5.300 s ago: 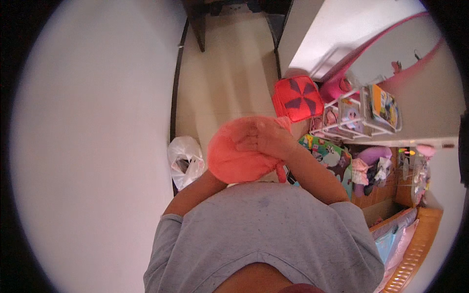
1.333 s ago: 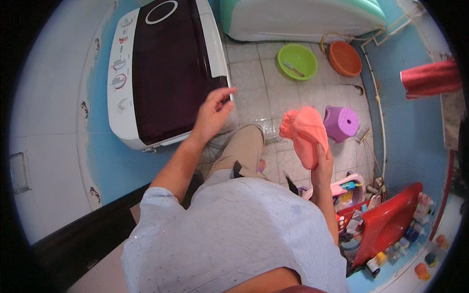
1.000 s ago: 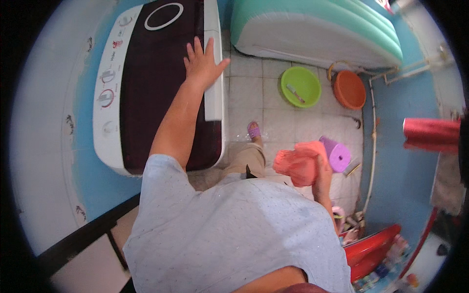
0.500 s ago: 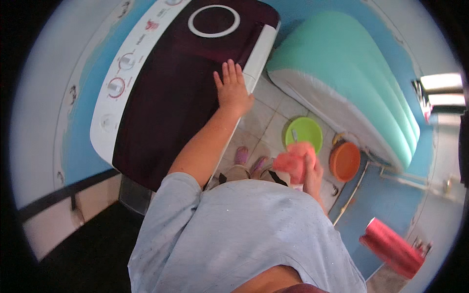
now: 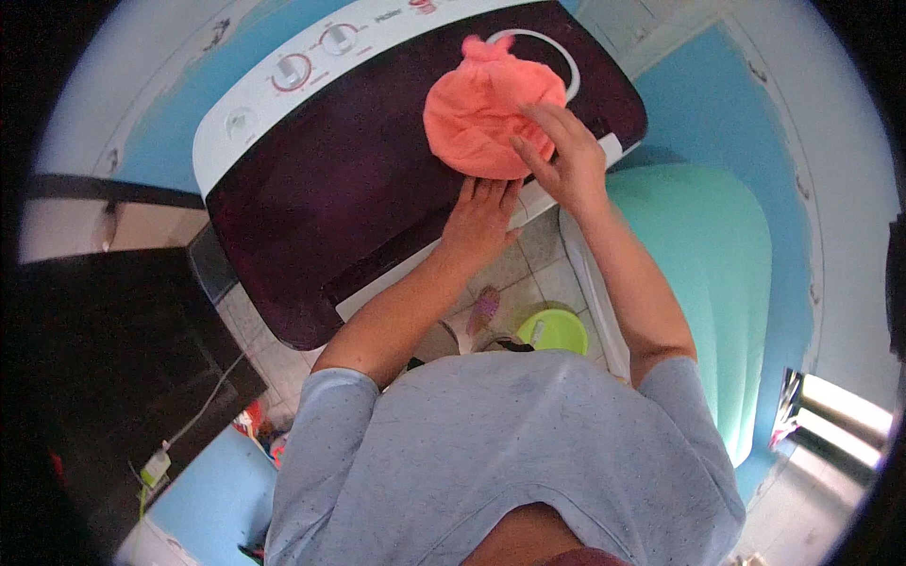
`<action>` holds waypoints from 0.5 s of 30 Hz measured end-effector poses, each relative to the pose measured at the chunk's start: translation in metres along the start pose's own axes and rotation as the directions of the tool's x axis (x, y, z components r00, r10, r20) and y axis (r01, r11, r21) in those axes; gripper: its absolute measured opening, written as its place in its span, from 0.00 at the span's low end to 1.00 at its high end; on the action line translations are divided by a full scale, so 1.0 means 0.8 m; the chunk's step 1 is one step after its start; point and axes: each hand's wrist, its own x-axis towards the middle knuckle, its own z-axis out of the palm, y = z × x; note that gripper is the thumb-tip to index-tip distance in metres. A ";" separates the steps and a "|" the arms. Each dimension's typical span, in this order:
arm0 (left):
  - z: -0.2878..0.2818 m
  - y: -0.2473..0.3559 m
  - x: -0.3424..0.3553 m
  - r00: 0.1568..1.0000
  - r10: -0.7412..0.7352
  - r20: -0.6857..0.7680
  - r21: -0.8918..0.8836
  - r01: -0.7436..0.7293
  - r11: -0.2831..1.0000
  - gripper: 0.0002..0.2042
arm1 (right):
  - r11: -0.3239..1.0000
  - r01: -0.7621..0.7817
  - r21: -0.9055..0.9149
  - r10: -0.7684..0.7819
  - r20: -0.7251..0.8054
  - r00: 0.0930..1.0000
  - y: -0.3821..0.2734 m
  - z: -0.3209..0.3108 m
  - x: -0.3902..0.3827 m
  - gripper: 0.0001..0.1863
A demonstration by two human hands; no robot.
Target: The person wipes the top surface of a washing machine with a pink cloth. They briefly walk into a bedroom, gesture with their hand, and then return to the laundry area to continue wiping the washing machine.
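A coral cloth item with a bunched tie at its top lies on the dark lid of a white-bodied washing machine, over part of a white ring on the lid. My left hand rests palm down on the lid just below the cloth, fingers straight, fingertips at or slightly beneath its lower edge. My right hand reaches over the cloth's right side, its bent fingers apart and touching the fabric without being closed round it.
A mint padded tub stands at the right against the blue wall. A green basin sits on the tiled floor below. A dark door is at the left, with a cord and pale charger-like device beside it.
I have turned toward the washing machine. The coral cloth has gone from my right hand onto the lid, where that hand now touches it with loosened fingers.
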 end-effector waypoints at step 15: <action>0.012 -0.001 -0.005 1.000 -0.001 -0.027 -0.146 -0.003 0.989 0.41 | 0.718 0.695 -0.037 -0.696 -0.044 0.717 -0.033 0.234 0.163 0.33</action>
